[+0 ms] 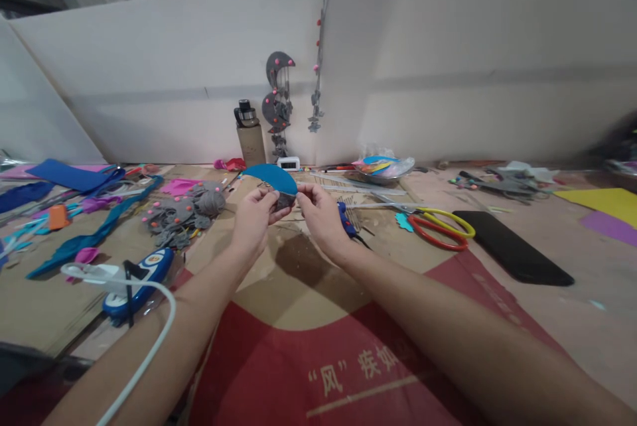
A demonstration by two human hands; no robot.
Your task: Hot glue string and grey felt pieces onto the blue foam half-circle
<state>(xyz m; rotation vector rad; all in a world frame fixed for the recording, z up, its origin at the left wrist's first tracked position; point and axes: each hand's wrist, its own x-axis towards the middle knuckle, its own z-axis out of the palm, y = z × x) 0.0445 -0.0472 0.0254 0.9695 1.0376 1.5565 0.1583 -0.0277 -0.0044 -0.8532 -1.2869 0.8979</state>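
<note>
Over the cardboard sheet [263, 293], my left hand [255, 213] pinches a blue curved felt piece [273, 177], which looks like a crescent. A dark grey piece [284, 200] shows beneath the blue one, between my fingers; its shape is partly hidden. From the other side, my right hand [318, 210] has its thumb and fingers closed on the right tip of the felt. Just right of that hand lies a dark blue tool [347, 219], half covered, perhaps a glue gun. Scissors [442, 227] with red and yellow handles rest farther right.
A black phone [512, 247] lies at right. Grey felt pieces with pink dots [174, 213] are piled at left, near a blue and white device [144, 283]. A white cable [164, 340] crosses my left forearm. Behind stand a bottle [250, 137] and hanging grey crescents [277, 107].
</note>
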